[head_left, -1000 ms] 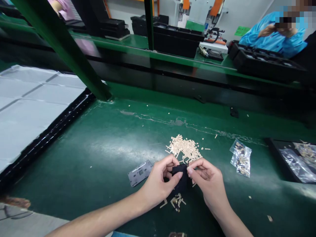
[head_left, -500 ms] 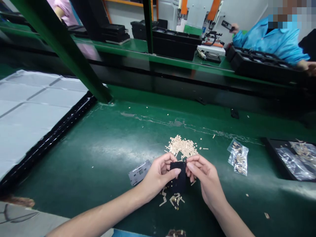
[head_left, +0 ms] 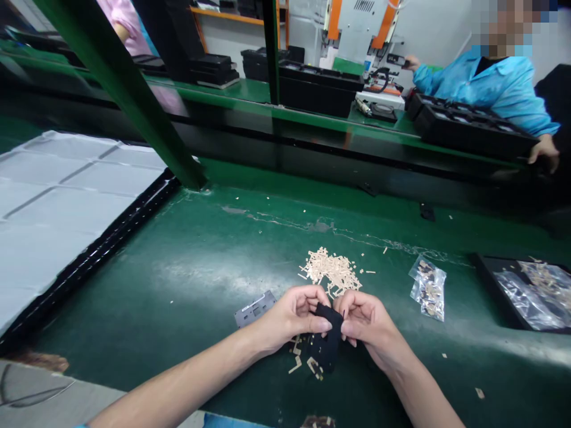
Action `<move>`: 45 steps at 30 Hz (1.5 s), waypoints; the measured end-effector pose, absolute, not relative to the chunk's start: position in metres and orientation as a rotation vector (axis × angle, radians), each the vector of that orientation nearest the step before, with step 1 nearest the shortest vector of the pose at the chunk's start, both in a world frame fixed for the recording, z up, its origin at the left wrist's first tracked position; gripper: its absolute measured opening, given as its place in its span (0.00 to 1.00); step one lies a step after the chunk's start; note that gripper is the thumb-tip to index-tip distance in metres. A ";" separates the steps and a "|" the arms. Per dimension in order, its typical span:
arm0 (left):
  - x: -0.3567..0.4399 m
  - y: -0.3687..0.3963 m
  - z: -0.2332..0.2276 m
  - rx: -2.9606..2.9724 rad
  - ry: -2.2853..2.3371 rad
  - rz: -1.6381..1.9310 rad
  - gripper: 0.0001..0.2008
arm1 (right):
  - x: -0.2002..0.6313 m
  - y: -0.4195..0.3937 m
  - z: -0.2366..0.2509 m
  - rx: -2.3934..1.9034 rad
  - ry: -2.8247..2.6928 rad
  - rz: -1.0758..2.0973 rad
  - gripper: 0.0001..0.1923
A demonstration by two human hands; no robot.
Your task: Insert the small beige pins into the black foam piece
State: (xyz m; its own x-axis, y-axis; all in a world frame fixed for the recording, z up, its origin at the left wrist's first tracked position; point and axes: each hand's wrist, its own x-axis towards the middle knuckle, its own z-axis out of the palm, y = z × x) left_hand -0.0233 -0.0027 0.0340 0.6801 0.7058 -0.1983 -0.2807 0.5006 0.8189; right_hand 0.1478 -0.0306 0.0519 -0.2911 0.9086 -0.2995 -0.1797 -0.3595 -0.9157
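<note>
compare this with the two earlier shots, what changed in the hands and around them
The flat black rectangular part, held upright half a second ago, now tilts with its top toward the right hand. The left hand keeps its thumb on the top edge; both hands have held on throughout. The person in the blue coat has lowered a hand to the black trays. The tan chip pile, grey metal plate and small clear bag lie unchanged.

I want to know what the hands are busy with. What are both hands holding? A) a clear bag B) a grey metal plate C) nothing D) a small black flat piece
D: the left hand and right hand both pinch the small black piece above the green table.
</note>
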 end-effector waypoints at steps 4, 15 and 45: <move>-0.020 -0.006 0.040 1.122 0.858 0.774 0.16 | 0.145 -0.035 0.045 -1.210 -1.089 1.462 0.11; -0.021 -0.014 0.037 1.654 0.984 0.878 0.23 | 0.140 -0.038 0.045 -1.250 -1.137 1.385 0.08; -0.042 0.060 0.036 1.295 0.997 0.984 0.12 | 0.146 -0.033 0.044 -1.586 -1.827 1.093 0.06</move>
